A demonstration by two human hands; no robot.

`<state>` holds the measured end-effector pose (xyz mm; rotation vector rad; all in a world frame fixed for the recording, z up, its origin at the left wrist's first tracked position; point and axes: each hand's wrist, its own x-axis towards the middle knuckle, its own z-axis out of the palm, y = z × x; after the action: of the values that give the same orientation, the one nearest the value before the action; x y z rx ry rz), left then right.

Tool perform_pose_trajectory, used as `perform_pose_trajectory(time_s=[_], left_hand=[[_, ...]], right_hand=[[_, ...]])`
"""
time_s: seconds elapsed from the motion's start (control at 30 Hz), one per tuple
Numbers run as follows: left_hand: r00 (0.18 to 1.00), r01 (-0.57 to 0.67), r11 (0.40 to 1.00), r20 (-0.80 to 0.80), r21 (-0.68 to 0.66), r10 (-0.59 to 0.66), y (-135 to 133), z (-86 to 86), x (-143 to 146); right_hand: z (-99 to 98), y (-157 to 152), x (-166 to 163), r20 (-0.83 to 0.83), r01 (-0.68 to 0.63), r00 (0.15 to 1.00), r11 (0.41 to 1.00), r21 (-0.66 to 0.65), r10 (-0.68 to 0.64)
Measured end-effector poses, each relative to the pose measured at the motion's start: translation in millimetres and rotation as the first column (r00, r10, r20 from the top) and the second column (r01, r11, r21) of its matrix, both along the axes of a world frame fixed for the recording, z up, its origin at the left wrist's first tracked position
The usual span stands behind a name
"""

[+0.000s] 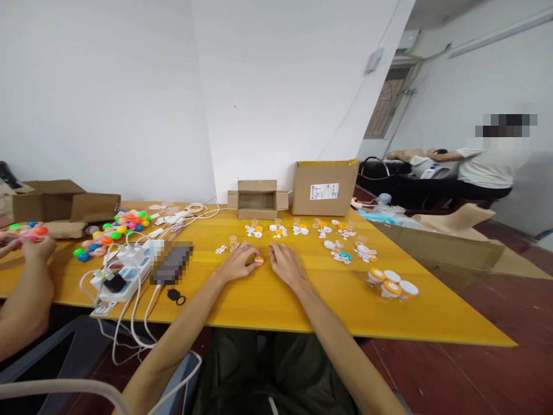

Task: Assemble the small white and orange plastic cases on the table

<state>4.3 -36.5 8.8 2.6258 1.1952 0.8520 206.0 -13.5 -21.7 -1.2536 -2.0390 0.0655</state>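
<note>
Both hands rest palm down on the yellow table (268, 305), close together and near its middle. The left hand (237, 264) is loosely curled, its fingertips touching a small orange cap (258, 260) that lies on the table between the two hands; whether it pinches the cap or only touches it cannot be told. The right hand (286, 266) lies flat with fingers stretched out, holding nothing, just beside the cap.

Bare tabletop runs from the hands back to the near edge, and rightward as far as the lidded cups (391, 283) near the right edge. Left of the left hand the space is crowded: a phone (171, 263), a power strip (125, 272) with white cables (129, 323) hanging over the near edge, and a heap of coloured balls (113, 231). Beyond the hands lie rows of small caps and white pieces (298, 229), then a small open box (257, 199) and a bigger box (324, 187) at the far edge against the white wall.

A co-worker's hand (37, 248) is at the far left. Another person (479, 167) leans over at the back right, past the dark red floor (475, 369)
</note>
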Motion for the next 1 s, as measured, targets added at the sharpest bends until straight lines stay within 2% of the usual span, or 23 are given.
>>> perform_pose_trajectory(time_s=[0.23,0.53,0.83,1.0], left_hand=[[1.0,-0.008,1.0,0.007,-0.011,0.008,1,-1.1,-1],[1.0,-0.002,1.0,-0.011,0.005,0.002,-2,2.4,-1],[0.992,-0.007,0.999,-0.123,0.051,0.014,0,9.4,-29],[0.982,-0.001,0.997,-0.187,0.075,0.015,3,10.7,-33]], right_hand=[[-1.0,0,-2,0.011,0.015,1.0,0.998,-0.062,-0.014],[10.6,-11,-10,-0.047,-0.157,0.987,0.982,-0.105,0.152],[8.7,-8,-9,-0.056,-0.209,0.977,0.969,-0.131,0.203],[9.5,-10,-11,-0.027,-0.224,0.975,0.964,-0.141,0.223]])
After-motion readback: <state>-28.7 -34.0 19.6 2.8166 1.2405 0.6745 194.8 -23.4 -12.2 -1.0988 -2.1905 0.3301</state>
